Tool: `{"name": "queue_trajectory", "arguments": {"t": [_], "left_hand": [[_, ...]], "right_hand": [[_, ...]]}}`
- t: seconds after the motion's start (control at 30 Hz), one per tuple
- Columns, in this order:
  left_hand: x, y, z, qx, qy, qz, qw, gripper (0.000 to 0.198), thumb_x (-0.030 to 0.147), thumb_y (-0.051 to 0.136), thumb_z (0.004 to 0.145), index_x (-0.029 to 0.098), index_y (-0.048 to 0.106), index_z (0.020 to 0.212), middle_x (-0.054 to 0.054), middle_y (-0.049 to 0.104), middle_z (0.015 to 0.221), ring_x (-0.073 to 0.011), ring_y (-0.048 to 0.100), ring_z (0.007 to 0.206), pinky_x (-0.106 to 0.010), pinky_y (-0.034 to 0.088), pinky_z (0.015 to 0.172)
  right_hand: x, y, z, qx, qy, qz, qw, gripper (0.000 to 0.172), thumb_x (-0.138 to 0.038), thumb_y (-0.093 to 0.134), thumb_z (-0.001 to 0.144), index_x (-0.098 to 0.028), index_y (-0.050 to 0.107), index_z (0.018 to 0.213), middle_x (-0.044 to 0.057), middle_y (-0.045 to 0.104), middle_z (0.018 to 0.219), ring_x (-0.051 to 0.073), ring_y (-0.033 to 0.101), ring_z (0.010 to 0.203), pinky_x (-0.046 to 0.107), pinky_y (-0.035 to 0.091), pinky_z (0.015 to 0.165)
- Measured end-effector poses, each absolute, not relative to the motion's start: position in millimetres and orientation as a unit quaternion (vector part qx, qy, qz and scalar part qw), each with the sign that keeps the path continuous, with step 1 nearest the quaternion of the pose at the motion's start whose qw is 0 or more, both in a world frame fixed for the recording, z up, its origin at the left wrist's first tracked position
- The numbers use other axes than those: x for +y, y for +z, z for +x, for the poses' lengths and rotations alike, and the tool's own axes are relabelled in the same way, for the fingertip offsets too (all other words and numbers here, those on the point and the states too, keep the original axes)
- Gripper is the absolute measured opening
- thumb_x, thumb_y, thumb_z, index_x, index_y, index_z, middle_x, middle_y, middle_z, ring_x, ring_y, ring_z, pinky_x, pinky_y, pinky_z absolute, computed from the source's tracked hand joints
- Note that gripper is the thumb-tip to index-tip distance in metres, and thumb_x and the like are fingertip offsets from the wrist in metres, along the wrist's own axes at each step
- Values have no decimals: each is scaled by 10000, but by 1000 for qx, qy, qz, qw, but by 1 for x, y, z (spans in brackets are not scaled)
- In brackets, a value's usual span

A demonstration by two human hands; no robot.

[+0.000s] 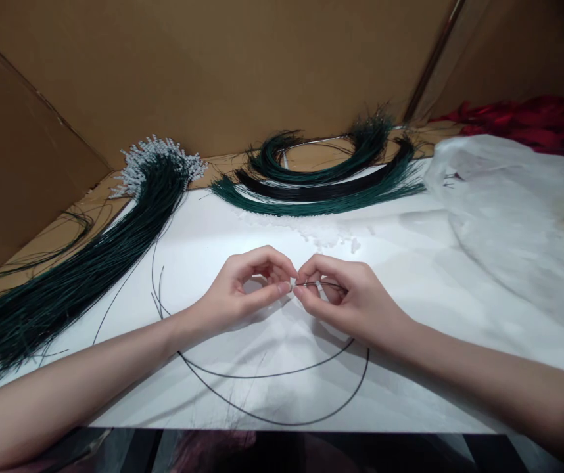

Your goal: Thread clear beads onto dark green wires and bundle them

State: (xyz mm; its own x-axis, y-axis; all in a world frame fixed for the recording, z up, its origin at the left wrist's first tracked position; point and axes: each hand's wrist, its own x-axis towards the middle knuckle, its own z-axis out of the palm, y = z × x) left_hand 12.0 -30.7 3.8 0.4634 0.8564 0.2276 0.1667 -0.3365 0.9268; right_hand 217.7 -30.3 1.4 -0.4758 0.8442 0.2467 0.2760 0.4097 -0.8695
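Observation:
My left hand [242, 282] and my right hand [355, 292] meet fingertip to fingertip above the white tabletop [193, 230]. Both are closed in a pinch on a thin dark cord [292, 424]. A small white piece [319, 286] sits on the cord by my right fingers; another tiny pale bit shows between the thumbs, too small to make out. From the right hand the cord sags in two loops toward me and passes under my left forearm, its loose ends sticking up beyond it. Just past my hands lies a scatter of small white pieces [319, 230].
On the left lies a thick bundle of dark green cords [109, 263] with white pieces at its far end. Curved bundles of green and black cords [321, 192] rest at the back. A clear plastic bag [518, 217] and red material [543, 125] are at right. Cardboard walls [213, 72] surround the table.

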Motion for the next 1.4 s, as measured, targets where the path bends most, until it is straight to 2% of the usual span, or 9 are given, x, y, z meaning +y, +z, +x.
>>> {"name": "queue_trajectory", "arguments": {"t": [0.4,0.8,1.1,1.4], "left_hand": [[-31,3,10,352,379,724,456,120,216,669,861,181,654,975,-28,639,886,-118,593,797,-236,478,726],[-32,6,12,355,374,724,459,106,212,664,864,178,657,963,-28,647,877,-113,590,777,-230,476,715],[-32,5,11,357,369,726,457,105,224,658,866,176,658,960,-38,644,879,-131,599,800,-249,484,724],[-32,7,12,361,367,726,455,87,214,664,864,182,651,943,-18,630,850,-105,579,764,-223,465,701]], "right_hand": [[-30,3,218,-757,416,-367,346,8,-154,586,808,-160,582,806,-58,495,611,37,246,442,210,207,431],[-31,3,220,-758,421,-366,338,78,-115,564,773,-164,591,828,-45,523,636,42,279,455,201,220,429],[-30,4,219,-758,415,-371,339,99,-108,533,765,-165,589,824,-46,489,633,44,282,455,206,219,437],[-30,4,219,-758,417,-368,342,111,-94,513,748,-161,588,794,-61,440,592,42,267,444,205,217,440]]}}
